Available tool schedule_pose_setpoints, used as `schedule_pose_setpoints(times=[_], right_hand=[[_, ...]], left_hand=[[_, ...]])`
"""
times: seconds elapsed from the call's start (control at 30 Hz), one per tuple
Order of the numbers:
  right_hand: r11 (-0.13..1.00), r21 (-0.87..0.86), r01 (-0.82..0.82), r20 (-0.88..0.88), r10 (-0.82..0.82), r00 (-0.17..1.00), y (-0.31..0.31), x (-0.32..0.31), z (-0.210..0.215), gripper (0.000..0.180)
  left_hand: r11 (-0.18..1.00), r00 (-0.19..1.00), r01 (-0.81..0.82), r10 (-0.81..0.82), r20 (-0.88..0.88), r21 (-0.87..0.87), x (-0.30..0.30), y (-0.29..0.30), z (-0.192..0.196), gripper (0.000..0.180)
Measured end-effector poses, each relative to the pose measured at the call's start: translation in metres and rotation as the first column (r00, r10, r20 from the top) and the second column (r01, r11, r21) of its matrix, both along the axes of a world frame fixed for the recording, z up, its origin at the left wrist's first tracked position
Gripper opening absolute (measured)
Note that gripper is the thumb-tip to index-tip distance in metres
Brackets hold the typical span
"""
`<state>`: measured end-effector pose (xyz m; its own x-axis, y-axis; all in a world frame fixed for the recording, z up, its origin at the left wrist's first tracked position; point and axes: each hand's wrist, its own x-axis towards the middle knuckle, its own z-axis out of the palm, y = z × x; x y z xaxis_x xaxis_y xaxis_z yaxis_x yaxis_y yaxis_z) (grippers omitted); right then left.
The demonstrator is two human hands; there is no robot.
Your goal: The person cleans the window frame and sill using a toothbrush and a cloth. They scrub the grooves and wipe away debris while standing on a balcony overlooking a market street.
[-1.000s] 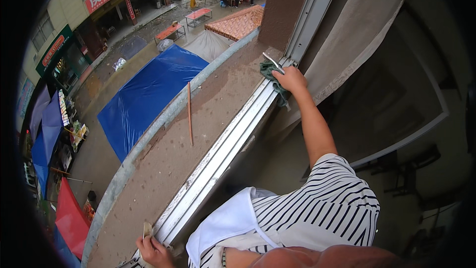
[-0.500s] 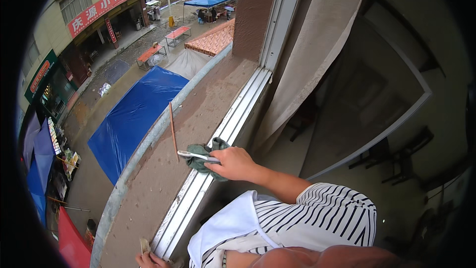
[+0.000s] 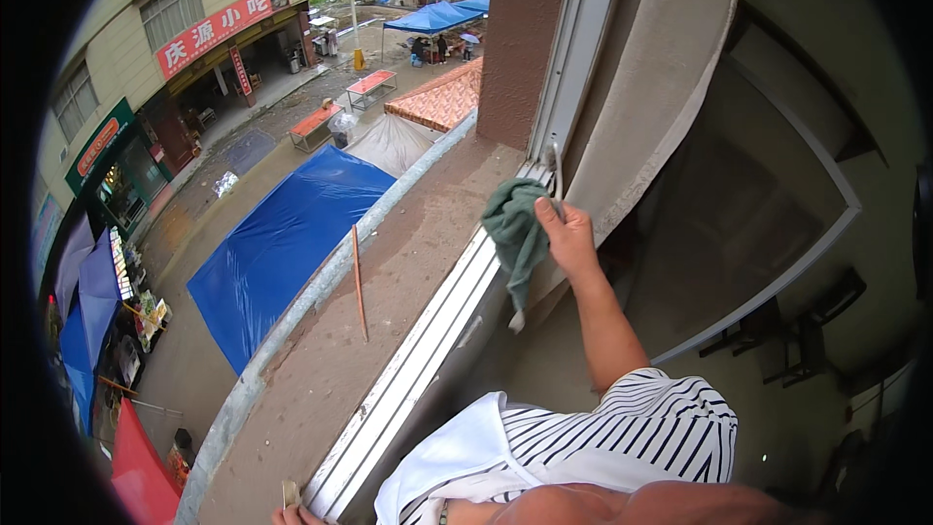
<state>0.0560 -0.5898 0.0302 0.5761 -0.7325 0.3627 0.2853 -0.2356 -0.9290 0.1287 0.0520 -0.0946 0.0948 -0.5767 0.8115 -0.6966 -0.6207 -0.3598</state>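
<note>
Lifted off the window track (image 3: pixel 418 369) since half a second ago, the right hand (image 3: pixel 569 238) grips a green cloth (image 3: pixel 515 233) above it, fingers closed, beside the beige curtain (image 3: pixel 651 107). Left hand (image 3: pixel 296 515) rests at the track's near end, fingers unclear.

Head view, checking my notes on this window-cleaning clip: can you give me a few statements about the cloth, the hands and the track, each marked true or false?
1. The right hand holds a green cloth. True.
2. The cloth lies flat on the window track. False: it is lifted, hanging from the hand above the track.
3. A thin reddish stick lies on the concrete ledge outside the track. True.
4. The left hand also grips the cloth. False: it is at the lower edge, by the near end of the track, with a small pale object.
5. A blue tarp lies below, beyond the ledge. True.
</note>
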Motion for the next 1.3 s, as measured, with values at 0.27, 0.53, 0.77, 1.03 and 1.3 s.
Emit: schedule_pose_setpoints(times=[0.27,0.53,0.77,1.03,1.3], right_hand=[[0.889,-0.416,0.194,-0.502,-0.402,0.766,-0.135,0.039,-0.026,0.046],[0.751,-0.642,0.152,-0.533,-0.58,0.616,-0.135,0.075,-0.021,0.064],[0.722,-0.686,0.094,-0.623,-0.648,0.438,-0.145,0.086,-0.034,0.053],[0.745,-0.667,0.008,-0.716,-0.643,0.272,-0.159,0.101,-0.036,0.068],[0.757,-0.641,-0.126,-0.762,-0.607,0.227,-0.099,0.092,-0.029,0.062]], left_hand=[[0.843,0.544,-0.537,0.38,-0.748,0.038,-0.054,-0.061,0.059,0.019],[0.812,0.515,-0.579,0.433,-0.739,0.072,-0.058,-0.063,0.066,0.019],[0.813,0.502,-0.574,0.44,-0.745,0.094,-0.054,-0.064,0.068,0.02],[0.824,0.515,-0.557,0.44,-0.736,0.103,-0.054,-0.061,0.072,0.022],[0.96,0.85,-0.273,0.27,-0.453,0.061,-0.032,-0.03,0.046,0.026]])
